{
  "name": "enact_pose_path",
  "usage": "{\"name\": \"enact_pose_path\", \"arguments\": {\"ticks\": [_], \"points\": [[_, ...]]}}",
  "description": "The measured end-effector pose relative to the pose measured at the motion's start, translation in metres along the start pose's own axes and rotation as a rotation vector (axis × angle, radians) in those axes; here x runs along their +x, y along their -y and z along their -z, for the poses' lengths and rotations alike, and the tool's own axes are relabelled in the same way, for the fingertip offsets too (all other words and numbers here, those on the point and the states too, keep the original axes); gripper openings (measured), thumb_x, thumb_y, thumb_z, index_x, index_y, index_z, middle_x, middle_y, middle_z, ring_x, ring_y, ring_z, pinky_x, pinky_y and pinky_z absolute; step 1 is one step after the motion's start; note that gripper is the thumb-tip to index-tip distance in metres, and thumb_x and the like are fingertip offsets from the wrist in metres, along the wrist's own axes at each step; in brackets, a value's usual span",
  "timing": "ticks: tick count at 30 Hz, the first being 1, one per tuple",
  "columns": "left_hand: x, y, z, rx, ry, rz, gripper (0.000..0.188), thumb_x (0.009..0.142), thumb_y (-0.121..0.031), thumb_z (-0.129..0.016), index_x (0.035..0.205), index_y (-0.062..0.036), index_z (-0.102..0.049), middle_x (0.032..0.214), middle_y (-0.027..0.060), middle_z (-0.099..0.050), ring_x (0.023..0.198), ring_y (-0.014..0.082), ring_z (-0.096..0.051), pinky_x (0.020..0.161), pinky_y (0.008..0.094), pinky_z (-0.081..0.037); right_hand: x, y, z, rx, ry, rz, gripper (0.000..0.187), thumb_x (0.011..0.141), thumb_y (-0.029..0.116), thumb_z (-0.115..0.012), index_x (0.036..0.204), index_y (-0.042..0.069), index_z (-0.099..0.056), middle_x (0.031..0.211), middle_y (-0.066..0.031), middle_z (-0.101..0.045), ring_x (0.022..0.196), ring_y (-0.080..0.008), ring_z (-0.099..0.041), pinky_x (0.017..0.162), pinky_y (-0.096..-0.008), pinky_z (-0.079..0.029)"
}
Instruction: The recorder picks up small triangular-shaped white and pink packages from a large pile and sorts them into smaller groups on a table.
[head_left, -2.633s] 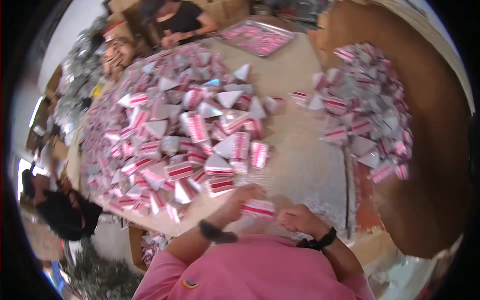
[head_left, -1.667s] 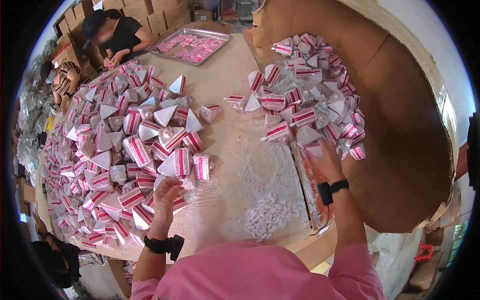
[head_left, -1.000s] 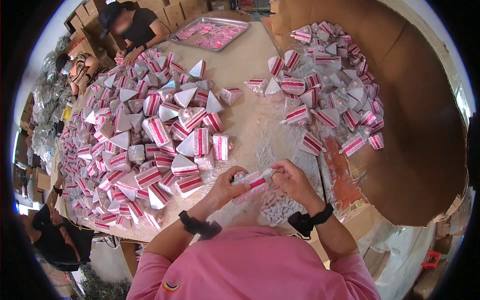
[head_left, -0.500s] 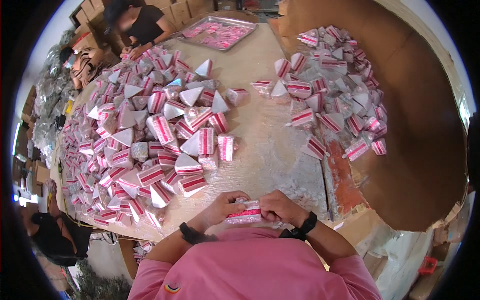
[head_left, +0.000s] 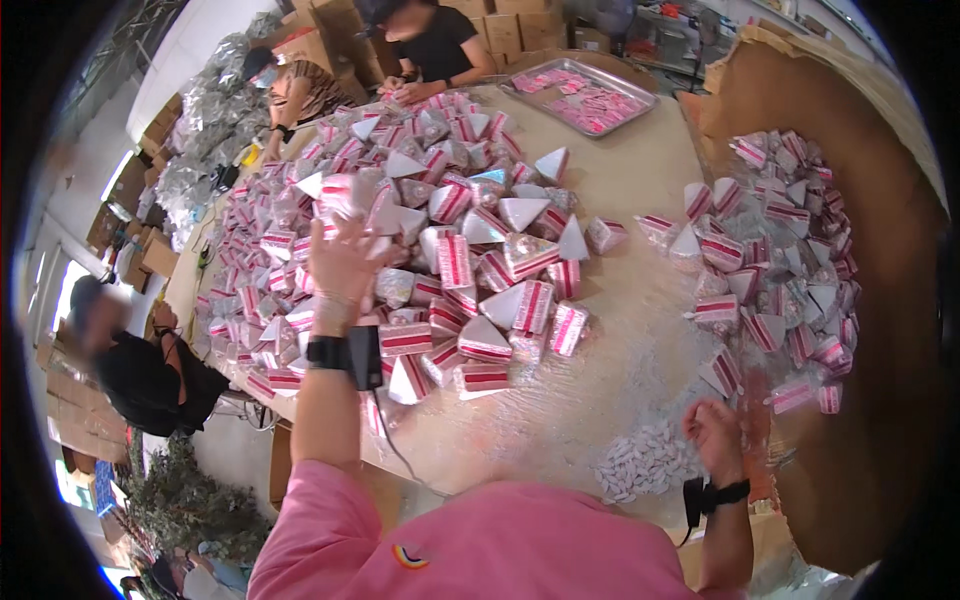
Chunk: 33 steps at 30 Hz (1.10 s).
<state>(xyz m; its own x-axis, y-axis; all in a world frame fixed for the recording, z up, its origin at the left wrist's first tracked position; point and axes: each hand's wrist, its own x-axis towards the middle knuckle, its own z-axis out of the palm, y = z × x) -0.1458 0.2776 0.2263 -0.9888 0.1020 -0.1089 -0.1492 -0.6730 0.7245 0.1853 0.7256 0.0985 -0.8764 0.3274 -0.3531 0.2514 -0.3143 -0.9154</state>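
Note:
My left hand (head_left: 345, 258) reaches over a large heap of wedge-shaped imitation cake slices (head_left: 484, 340), white with pink bands and shiny clear wrapping. Its fingers are spread, somewhat smeared by motion. Just beyond the fingertips is a blurred pink-and-white cake slice (head_left: 341, 193); I cannot tell whether they touch it. At the near right, my right hand (head_left: 714, 435) is closed, fingers curled, beside a small pile of little white pieces (head_left: 650, 462). Whatever those fingers may hold is hidden. Each wrist wears a black band, with a cable at the left one.
A second heap of cake slices (head_left: 765, 240) lies on the right, next to a tall brown cardboard sheet (head_left: 900, 330). A metal tray (head_left: 640, 112) with flat pink pieces sits at the far side. Co-workers (head_left: 440, 50) work along the far and left edges.
Both hands held one cake slice at the near edge. Now they are apart: the left has moved out over the big heap, the right toward the white pieces. The whole view has shifted.

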Motion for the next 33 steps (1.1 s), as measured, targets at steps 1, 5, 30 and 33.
{"name": "enact_pose_path", "arguments": {"ticks": [1,5,30,33], "points": [[0.000,0.000,0.002,0.095,-0.050,-0.057,0.068,0.090,-0.051,-0.039,0.134,0.0003,-0.029,0.138,0.0190,-0.035,0.127,0.0366,-0.035,0.103,0.0566,-0.027,0.007,0.007,0.013,-0.054,-0.052,0.043,0.017,0.087,0.017,-0.053,0.087,0.001,-0.057,0.072,-0.0044,-0.057,0.060,-0.0125,-0.052,0.054,-0.0233,-0.041],[-0.020,0.063,0.044,0.334,0.086,0.108,0.044,0.091,-0.037,-0.047,0.121,-0.0050,-0.045,0.122,0.0114,-0.052,0.110,0.0273,-0.052,0.087,0.0445,-0.045,0.049,0.016,0.075,-0.950,-0.492,0.422,0.024,0.082,0.022,-0.059,0.095,0.001,-0.057,0.080,-0.0141,-0.063,0.074,-0.0320,-0.060,0.066,-0.0374,-0.047],[-0.147,0.214,-0.050,0.806,0.550,0.590,0.055,0.086,-0.040,-0.056,0.126,-0.0044,-0.044,0.120,0.0109,-0.051,0.109,0.0217,-0.051,0.086,0.0348,-0.043,0.011,0.010,0.001,-0.623,0.182,0.210,0.016,0.085,0.015,-0.056,0.086,0.000,-0.060,0.073,-0.0106,-0.055,0.068,-0.0196,-0.054,0.065,-0.0316,-0.044],[-0.157,0.219,-0.059,0.677,0.576,0.659,0.071,0.081,-0.054,-0.058,0.129,-0.0037,-0.042,0.121,0.0126,-0.049,0.113,0.0255,-0.046,0.094,0.0384,-0.039,-0.006,0.004,-0.048,-0.546,0.357,0.282,0.018,0.088,0.016,-0.055,0.090,-0.001,-0.060,0.071,-0.0066,-0.054,0.068,-0.0147,-0.053,0.062,-0.0304,-0.044]]}}
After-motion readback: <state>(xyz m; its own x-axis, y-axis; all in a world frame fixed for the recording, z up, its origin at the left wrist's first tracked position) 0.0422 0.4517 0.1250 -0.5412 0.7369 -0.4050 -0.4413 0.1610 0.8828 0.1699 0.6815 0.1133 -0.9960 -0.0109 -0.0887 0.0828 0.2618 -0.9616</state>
